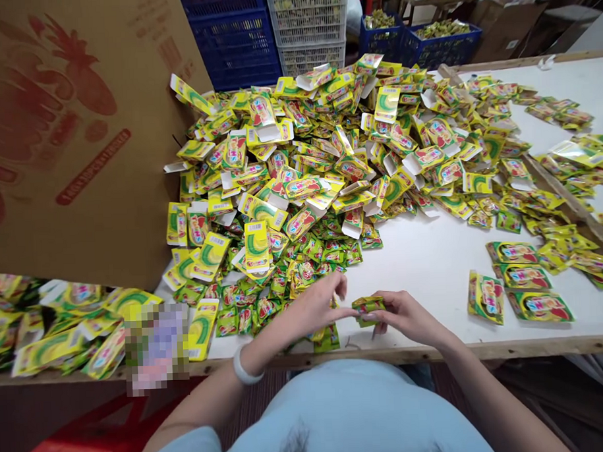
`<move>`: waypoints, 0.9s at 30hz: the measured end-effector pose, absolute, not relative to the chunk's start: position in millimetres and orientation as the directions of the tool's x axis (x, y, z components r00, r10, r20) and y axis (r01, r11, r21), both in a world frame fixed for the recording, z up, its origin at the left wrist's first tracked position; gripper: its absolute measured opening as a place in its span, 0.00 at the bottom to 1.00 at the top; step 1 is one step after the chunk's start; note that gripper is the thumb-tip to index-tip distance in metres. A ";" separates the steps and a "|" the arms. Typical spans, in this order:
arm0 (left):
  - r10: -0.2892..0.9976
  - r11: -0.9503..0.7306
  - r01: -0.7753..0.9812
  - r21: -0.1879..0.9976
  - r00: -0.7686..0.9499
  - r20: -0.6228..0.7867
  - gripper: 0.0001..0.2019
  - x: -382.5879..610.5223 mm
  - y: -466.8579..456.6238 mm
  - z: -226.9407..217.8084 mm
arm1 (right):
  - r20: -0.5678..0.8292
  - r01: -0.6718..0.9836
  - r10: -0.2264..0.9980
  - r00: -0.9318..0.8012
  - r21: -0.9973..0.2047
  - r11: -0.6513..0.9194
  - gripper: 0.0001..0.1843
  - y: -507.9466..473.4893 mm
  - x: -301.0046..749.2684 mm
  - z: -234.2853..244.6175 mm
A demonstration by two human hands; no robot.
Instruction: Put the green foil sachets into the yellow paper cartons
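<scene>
My right hand (406, 316) pinches a small stack of green-and-yellow candy packets (368, 311) just above the white table, near its front edge. From the left, my left hand (324, 301) reaches toward the stack; its thumb tip meets or nearly meets the packets, and its fingers are bent and apart from the thumb. Loose candy packets (265, 311) lie beside and under my left forearm. Behind them rises a big heap of small yellow boxes (300, 186), many with open white flaps. Several filled-looking boxes (540, 306) lie to the right of my right hand.
A large brown carton (81, 141) stands at the left, with more yellow boxes (53, 347) before it. A wooden strip (572, 203) crosses the table at the right, with packets on both sides. Blue crates (230, 44) and white crates (308, 21) stand behind the table.
</scene>
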State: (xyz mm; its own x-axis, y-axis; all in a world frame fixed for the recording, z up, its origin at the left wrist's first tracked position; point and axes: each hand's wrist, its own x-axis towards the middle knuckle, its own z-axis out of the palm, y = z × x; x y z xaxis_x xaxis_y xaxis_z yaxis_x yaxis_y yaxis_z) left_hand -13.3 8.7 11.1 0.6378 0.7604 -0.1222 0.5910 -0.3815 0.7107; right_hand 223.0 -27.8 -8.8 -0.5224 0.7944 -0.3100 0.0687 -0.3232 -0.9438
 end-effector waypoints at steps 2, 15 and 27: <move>0.802 -0.482 0.672 0.562 0.597 -0.026 0.18 -22.9 24.3 7.8 | -0.313 0.046 0.849 -0.425 -0.944 -0.325 0.18 -27.8 230.8 -5.2; 0.872 -0.485 0.815 0.317 0.420 0.253 0.15 1.9 69.0 29.3 | -0.308 0.013 0.921 -0.238 -0.949 -0.314 0.23 -22.9 244.3 -44.3; 0.740 -0.671 0.732 0.124 0.647 0.184 0.15 60.0 125.1 9.6 | -0.217 0.150 0.974 0.061 -0.963 -0.224 0.31 -30.9 272.2 -32.0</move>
State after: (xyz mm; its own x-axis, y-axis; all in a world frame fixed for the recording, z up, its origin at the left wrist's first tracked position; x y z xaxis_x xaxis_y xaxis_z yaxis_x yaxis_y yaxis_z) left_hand 60.0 125.1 9.6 0.6470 0.7398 0.1845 0.7315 -0.6705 0.1236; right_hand 272.2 -30.9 -32.0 0.0612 0.9743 -0.2166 0.1496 -0.2235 -0.9632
